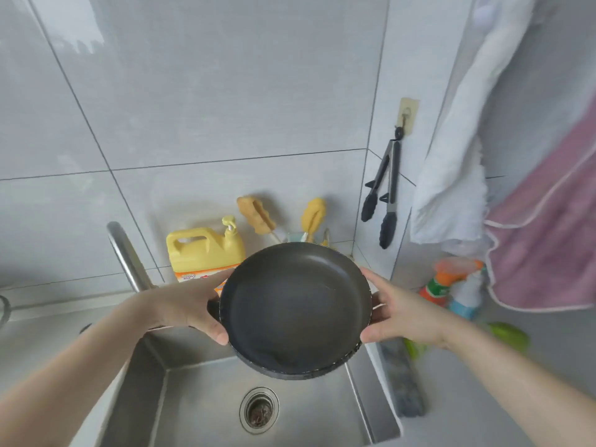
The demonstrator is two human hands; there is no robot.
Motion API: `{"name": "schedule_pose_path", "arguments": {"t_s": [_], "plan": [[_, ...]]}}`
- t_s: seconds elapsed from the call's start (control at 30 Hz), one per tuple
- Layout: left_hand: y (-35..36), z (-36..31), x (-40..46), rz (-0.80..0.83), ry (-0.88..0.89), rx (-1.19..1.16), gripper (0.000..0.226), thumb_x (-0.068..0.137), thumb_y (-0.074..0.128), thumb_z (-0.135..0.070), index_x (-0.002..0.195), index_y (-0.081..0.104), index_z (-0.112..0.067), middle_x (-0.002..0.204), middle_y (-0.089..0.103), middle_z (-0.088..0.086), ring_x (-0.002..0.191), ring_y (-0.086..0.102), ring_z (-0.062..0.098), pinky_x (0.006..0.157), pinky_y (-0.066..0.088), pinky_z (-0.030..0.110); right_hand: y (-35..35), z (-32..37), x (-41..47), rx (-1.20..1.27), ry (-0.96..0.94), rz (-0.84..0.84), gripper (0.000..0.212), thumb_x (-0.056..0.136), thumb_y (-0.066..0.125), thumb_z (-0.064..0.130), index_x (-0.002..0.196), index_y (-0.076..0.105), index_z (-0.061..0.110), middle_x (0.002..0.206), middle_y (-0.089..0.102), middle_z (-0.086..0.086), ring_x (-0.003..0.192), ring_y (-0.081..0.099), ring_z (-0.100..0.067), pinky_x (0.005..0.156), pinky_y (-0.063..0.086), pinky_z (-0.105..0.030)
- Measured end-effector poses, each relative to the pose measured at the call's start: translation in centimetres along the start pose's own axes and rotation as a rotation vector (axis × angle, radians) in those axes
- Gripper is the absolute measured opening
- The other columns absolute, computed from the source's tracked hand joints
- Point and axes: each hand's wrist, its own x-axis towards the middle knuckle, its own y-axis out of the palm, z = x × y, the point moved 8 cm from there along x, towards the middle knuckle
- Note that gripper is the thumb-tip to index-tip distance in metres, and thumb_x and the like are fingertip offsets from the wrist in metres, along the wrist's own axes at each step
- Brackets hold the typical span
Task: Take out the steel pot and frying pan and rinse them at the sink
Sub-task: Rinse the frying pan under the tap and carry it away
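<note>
Both forearms enter from the lower corners of the head view and converge on a dark frying pan (295, 309). Left hand (190, 306) clasps the pan's left rim, thumb along the upper edge and fingers curled beneath; right hand (400, 312) clasps the opposite rim in the same manner. Held between them, the pan is tilted so that its dark inner face is toward the camera, and it hangs in the air above the back part of the steel sink (206, 411), clear of the basin floor. A round drain (259, 410) sits in the basin below the pan's lower rim. At the sink's back left edge rises the faucet (127, 256). Along the back ledge stand a yellow detergent jug (204, 253), partly covered by the left hand, and two yellow sponge brushes (256, 214) in a cup. Black tongs (385, 195) hang from a hook on the side wall. A white towel (458, 156) and a pink cloth (548, 240) hang at the right, with a blurred spray bottle (451, 285) below.
</note>
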Motion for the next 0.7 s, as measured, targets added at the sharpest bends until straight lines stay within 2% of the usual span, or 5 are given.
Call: {"name": "schedule_pose_path", "arguments": {"t_s": [0.17,0.37,0.5,0.6,0.7], "plan": [[3.3,-6.3,2.0,0.127,0.120,0.050,0.106,0.069,0.081,0.003,0.140,0.027,-0.054,0.108,0.072,0.003,0.102,0.068,0.029,0.097,0.052,0.040,-2.2,-1.8,-8.1,0.074,0.004,-0.144,0.105,0.066,0.083,0.001,0.138,0.031,0.058,0.113,0.064,-0.018,0.095,0.070,-0.027,0.088,0.056,-0.041],[12.0,-17.2,5.5,0.268,0.269,0.268,0.110,0.064,0.087,-0.017,0.139,0.020,-0.063,0.103,0.072,0.008,0.098,0.070,0.019,0.097,0.051,0.039,-6.3,-5.0,-24.0,0.098,0.081,-0.428,0.107,0.071,0.080,0.001,0.139,0.025,0.062,0.103,0.071,-0.010,0.092,0.071,-0.023,0.089,0.055,-0.036],[22.3,-26.3,5.8,0.425,0.401,0.341,0.110,0.065,0.087,-0.011,0.143,0.023,-0.057,0.098,0.071,0.014,0.096,0.070,0.028,0.094,0.053,0.047,-7.7,-8.7,-37.5,0.140,0.198,-0.630,0.109,0.071,0.082,0.002,0.144,0.021,0.056,0.106,0.072,-0.005,0.097,0.071,-0.020,0.087,0.055,-0.033],[31.5,-33.1,4.7,0.530,0.500,0.383,0.107,0.065,0.086,-0.004,0.141,0.029,-0.051,0.091,0.072,0.010,0.085,0.072,0.022,0.078,0.058,0.036,-7.8,-12.2,-49.0,0.212,0.271,-0.792,0.106,0.073,0.079,-0.006,0.144,0.023,0.049,0.106,0.073,0.000,0.095,0.071,-0.016,0.079,0.055,-0.026],[41.5,-39.8,2.4,0.631,0.589,0.466,0.112,0.061,0.089,-0.012,0.145,0.025,-0.048,0.102,0.073,0.010,0.098,0.070,0.022,0.095,0.053,0.040,-7.0,-14.9,-61.1,0.228,0.361,-0.947,0.116,0.070,0.084,0.000,0.152,0.012,0.040,0.115,0.069,-0.002,0.099,0.070,-0.016,0.088,0.055,-0.032]]}}
